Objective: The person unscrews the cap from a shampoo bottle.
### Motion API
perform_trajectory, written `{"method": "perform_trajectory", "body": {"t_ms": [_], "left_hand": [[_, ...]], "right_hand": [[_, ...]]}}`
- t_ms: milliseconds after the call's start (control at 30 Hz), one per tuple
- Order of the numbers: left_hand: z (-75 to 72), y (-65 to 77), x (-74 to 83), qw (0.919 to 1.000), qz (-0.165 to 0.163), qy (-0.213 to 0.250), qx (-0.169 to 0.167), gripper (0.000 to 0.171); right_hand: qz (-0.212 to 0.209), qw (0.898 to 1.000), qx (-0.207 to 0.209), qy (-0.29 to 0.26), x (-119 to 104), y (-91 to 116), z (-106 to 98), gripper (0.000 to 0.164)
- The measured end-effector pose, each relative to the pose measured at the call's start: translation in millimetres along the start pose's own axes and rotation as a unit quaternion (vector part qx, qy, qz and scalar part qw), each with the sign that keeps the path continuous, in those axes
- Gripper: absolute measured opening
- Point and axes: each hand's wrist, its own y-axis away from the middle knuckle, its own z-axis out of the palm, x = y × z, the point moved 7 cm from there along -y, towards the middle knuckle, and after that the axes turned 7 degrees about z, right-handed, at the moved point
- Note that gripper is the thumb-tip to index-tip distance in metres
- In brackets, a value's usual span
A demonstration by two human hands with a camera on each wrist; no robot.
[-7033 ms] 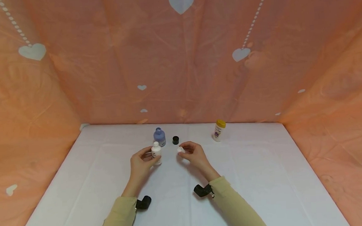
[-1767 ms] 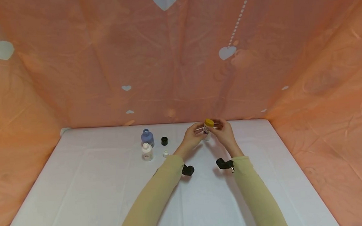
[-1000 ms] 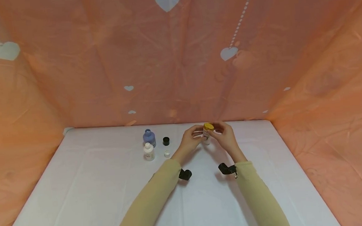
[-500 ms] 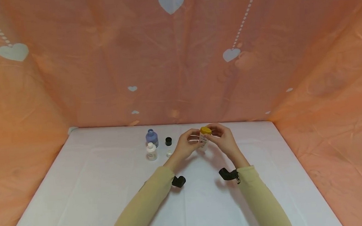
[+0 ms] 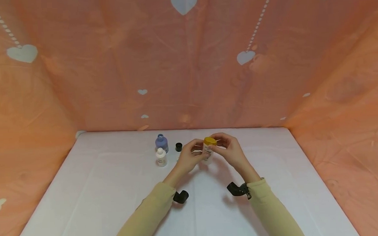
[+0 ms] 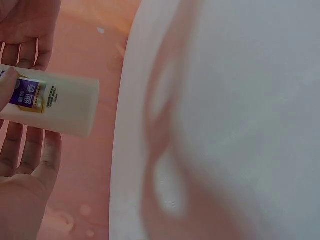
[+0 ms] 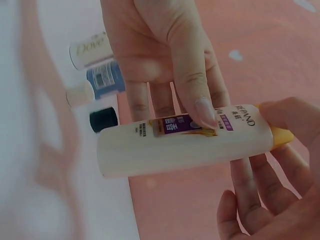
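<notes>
A white shampoo bottle point(image 5: 207, 151) with a yellow cap point(image 5: 210, 141) is held tilted over the table. My left hand point(image 5: 188, 157) grips its body, the thumb lying across the purple label point(image 7: 175, 125) in the right wrist view. At the bottle's top my right hand point(image 5: 230, 152) holds the yellow cap between thumb and fingers. The bottle's lower end point(image 6: 75, 105) sticks out past the fingers in the left wrist view. The cap appears seated on the bottle.
Left of my hands stand a small white bottle point(image 5: 161, 158) and a blue bottle point(image 5: 161, 143), both uncapped. A black cap point(image 5: 179, 146) lies beside them, and a white cap point(image 7: 80, 94) shows in the right wrist view. Orange cloth point(image 5: 186, 71) surrounds the white table point(image 5: 114, 173).
The small white bottle and white cap, earlier in my hands, now rest on the table. Both hands have since taken the shampoo bottle and brought it nearer and to the left.
</notes>
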Motion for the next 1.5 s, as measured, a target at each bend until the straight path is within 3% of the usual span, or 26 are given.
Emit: {"method": "perform_trajectory", "body": {"t_ms": [67,167,333,400,633,867,1267,1500], "left_hand": [[-1.3,5.1,8.0,1.0000,-0.002,-0.003,-0.007,0.038],[-2.5,10.4,7.7,0.9998,-0.015,0.005,-0.013,0.038],[-3.5,17.5,4.9,0.9993,-0.033,0.010,-0.012,0.039],[-4.7,20.7,6.9,0.9995,-0.030,0.005,-0.012,0.038],[-11.0,32.3,10.7,0.9993,-0.021,0.025,-0.020,0.036],[-15.9,40.0,-11.7,0.9981,-0.029,0.049,-0.024,0.038],[-23.0,55.5,-10.6,0.9926,-0.026,0.076,-0.091,0.041],[-27.2,59.3,-9.2,0.9920,-0.038,0.048,-0.110,0.039]], "right_hand": [[0.002,1.000,-0.004,-0.004,-0.8,2.6,3.2,0.032],[0.016,1.000,-0.010,-0.019,-10.0,10.1,8.6,0.031],[0.033,0.998,-0.011,-0.054,-3.8,15.6,13.8,0.031],[0.033,0.997,-0.015,-0.065,4.7,15.2,15.3,0.032],[0.007,0.996,-0.050,-0.078,1.2,21.6,24.2,0.033],[-0.024,0.992,-0.091,-0.079,-8.4,27.4,31.0,0.033],[-0.022,0.985,-0.126,-0.118,-11.9,33.5,44.3,0.031],[-0.034,0.982,-0.152,-0.105,-13.9,33.4,47.9,0.027]]}}
